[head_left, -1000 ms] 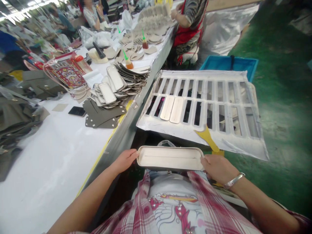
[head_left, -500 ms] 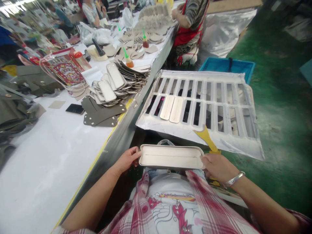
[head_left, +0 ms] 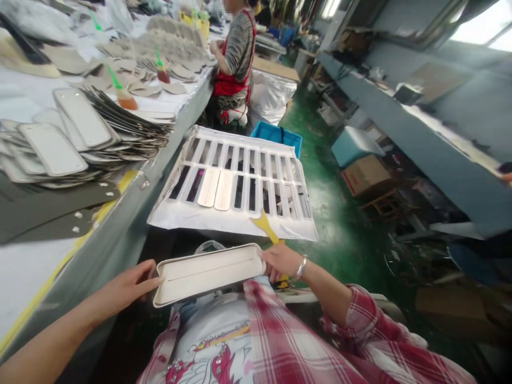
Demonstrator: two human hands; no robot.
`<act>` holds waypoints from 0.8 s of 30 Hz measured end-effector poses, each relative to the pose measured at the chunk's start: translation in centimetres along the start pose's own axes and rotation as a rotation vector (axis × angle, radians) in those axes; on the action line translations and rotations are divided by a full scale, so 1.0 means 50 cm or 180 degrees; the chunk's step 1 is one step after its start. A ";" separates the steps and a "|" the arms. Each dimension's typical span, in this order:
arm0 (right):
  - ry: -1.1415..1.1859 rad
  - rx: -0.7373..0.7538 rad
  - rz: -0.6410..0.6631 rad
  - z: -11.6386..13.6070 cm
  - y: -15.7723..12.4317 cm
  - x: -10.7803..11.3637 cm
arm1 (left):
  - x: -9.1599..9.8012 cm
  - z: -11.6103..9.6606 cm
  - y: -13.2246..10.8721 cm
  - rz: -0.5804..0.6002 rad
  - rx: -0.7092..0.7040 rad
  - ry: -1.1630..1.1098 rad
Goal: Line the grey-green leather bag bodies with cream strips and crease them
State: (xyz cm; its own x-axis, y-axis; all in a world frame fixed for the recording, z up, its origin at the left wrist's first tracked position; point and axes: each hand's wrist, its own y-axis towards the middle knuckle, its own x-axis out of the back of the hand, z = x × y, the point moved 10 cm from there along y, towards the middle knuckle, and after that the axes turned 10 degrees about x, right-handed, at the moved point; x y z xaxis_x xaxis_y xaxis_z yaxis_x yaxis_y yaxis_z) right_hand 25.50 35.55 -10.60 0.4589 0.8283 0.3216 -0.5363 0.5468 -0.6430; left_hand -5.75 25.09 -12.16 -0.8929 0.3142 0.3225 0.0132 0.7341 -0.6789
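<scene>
cream piece (head_left: 208, 273), left hand (head_left: 134, 284) at one end, right hand (head_left: 285, 260) opposite

Both hands (head_left: 282, 260) pinch, the left (head_left: 138, 281) lower, forearms (head_left: 78, 318) slanting inward

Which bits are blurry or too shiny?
Head view: crumpled clear plastic, upper left, looks smeared; the glossy green floor catches pale glare; the bright white window, upper right, is washed out; the long cream tray-shaped piece looks clearer.
</scene>
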 end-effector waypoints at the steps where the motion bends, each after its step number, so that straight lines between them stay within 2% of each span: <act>1: -0.0161 0.0039 -0.0031 0.001 0.002 0.001 | 0.002 -0.002 0.000 -0.0036 -0.0089 0.0269; 3: -0.0544 0.0119 -0.0099 0.009 0.003 0.003 | 0.009 -0.016 -0.012 -0.0301 -0.0254 0.0896; 6: -0.1005 0.0209 -0.0117 0.032 0.001 0.002 | 0.017 -0.091 -0.059 -0.1305 -0.0671 0.1681; 7: -0.1124 0.0226 -0.0113 0.040 -0.001 0.002 | 0.003 -0.129 -0.079 -0.1609 -0.0915 0.1852; 9: -0.1340 0.0232 -0.0117 0.053 -0.004 0.004 | -0.054 -0.205 -0.109 -0.1935 -0.1483 0.2112; 10: -0.1421 0.0222 -0.0129 0.058 -0.005 0.006 | -0.093 -0.238 -0.115 -0.1929 -0.1734 0.2222; 12: -0.1510 0.0207 -0.0140 0.063 -0.007 0.008 | -0.173 -0.286 -0.108 -0.1680 -0.2070 0.2451; 15: -0.1683 0.0263 -0.0104 0.069 -0.005 0.004 | -0.253 -0.313 -0.075 -0.1331 -0.2084 0.2963; 17: -0.2046 0.0377 -0.0102 0.078 0.000 -0.001 | -0.273 -0.315 -0.063 -0.1279 -0.2054 0.3292; 20: -0.2541 0.0548 -0.0192 0.095 0.006 -0.006 | -0.277 -0.313 -0.062 -0.1295 -0.2072 0.3551; 22: -0.2636 0.0616 -0.0255 0.099 0.007 -0.005 | -0.276 -0.310 -0.062 -0.1284 -0.2048 0.3595; 24: -0.2355 0.0608 -0.0155 0.084 0.006 -0.004 | -0.274 -0.308 -0.061 -0.1271 -0.2019 0.3561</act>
State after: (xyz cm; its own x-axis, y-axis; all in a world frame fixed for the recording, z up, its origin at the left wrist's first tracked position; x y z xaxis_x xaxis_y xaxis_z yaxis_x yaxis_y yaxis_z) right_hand 22.25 36.06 -7.94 -0.0727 0.6321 0.7714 -0.6715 0.5409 -0.5065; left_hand 13.39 27.81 -4.34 -0.0447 0.1108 0.9928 0.3164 0.9442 -0.0911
